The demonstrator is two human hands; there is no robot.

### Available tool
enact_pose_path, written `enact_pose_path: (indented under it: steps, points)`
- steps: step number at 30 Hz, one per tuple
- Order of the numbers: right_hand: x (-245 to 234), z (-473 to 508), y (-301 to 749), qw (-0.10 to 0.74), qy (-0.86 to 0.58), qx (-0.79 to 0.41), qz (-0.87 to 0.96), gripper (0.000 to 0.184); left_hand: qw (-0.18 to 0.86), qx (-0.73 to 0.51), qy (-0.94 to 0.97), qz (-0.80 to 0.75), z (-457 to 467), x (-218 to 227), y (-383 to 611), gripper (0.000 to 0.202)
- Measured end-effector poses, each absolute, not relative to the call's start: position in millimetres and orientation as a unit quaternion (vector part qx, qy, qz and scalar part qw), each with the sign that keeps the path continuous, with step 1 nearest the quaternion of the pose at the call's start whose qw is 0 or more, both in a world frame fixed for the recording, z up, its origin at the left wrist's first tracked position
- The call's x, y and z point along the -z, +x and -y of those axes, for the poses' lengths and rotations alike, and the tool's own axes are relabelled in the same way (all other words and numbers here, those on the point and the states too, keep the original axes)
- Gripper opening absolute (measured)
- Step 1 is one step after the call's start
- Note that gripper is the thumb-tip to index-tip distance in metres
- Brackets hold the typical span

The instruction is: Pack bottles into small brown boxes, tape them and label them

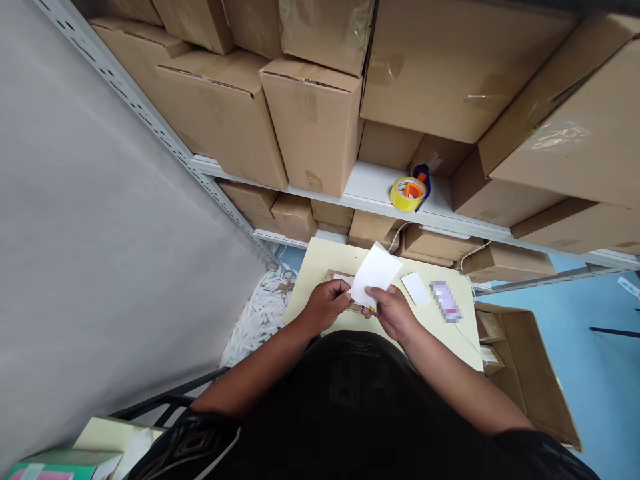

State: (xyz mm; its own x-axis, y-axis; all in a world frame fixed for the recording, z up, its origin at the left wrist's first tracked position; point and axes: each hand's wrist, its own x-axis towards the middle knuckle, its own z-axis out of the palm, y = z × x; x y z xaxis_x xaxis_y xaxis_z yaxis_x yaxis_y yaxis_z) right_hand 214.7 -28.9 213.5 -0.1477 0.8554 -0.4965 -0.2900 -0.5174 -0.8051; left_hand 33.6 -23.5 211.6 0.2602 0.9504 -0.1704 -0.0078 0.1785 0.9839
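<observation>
Right hand (pixel 397 313), centre of the frame: thumb laid flat on top, fingers curled beneath, closed firmly on one white sheet (pixel 379 270). Left hand (pixel 327 303), just left of centre: fingers curled, tips of thumb and forefinger nearly meeting at the left edge of the sheet; whether they have hold of it cannot be told. Sheet: a rectangle of plain white paper, raised over the worktop at mid-frame; long axis slanting from lower left to upper right, far end pointing towards the shelving, near end between the hands; one small yellow mark at the near corner. Beneath the hands: a flat brown cardboard piece (pixel 331 274), partly hidden. Worktop (pixel 307 273): pale yellow, smooth, centre of the frame. On it, right of the hands: a white rectangular piece (pixel 416 289), tilted; beside it, a pixelated object (pixel 447 301), details obscured, with a white cable (pixel 467 339) running from its lower end. Right of the worktop: an open carton (pixel 525 363) containing smaller packages. Left of it: a heap of white strips (pixel 257 317) on the floor. Across the upper frame: metal shelving (pixel 370 181), stacked with brown cardboard boxes (pixel 313 127); near its front edge, a tape dispenser with yellow roll (pixel 407 194). Room: grey wall (pixel 100 200) at left; blue floor (pixel 595 373) at right. Lower left corner: a green box (pixel 75 460), partly in view.
</observation>
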Motion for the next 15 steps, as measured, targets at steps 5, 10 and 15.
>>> enact_pose_path:
  steps: [5,10,15]
  points:
    - [-208.3,25.4,221.9,0.469,-0.634,-0.505,0.351,0.051,0.596,-0.420,0.491,-0.477,22.5,-211.2,36.4,0.018]
    - [-221.6,30.5,219.2,0.424,-0.531,-0.453,0.577,0.016,0.553,-0.411,0.518,-0.507,23.8,-212.1,38.2,0.020]
    - [-221.4,29.8,203.6,0.374,-0.524,-0.498,0.581,0.022,0.536,-0.423,0.528,-0.505,28.7,-215.7,40.7,0.021]
